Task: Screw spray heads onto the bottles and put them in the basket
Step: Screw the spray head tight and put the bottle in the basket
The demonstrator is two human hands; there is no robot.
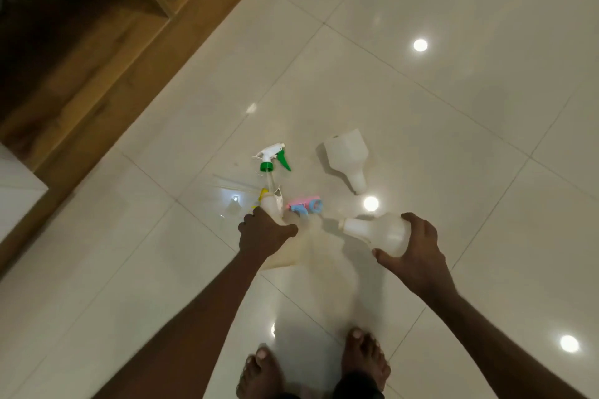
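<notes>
We are only starting, by the look of it: none of the bottles we can see is wearing a spray head, and no basket is showing in the head view. Our right hand (418,249) is wrapping its fingers around a white, round-bodied plastic bottle (379,232), its bare neck pointing left. Our left hand (264,232) is closing on a blurred whitish bottle (271,204) with a yellow bit at its top; the grip itself is hard to make out. A white-and-green trigger spray head (271,157) and a pink-and-blue spray head (306,206) are lying loose on the glossy cream floor tiles (453,91). A third white, flat-sided bottle (348,160) is lying on its side, apart. Whether any bottle is holding liquid, we cannot tell.
</notes>
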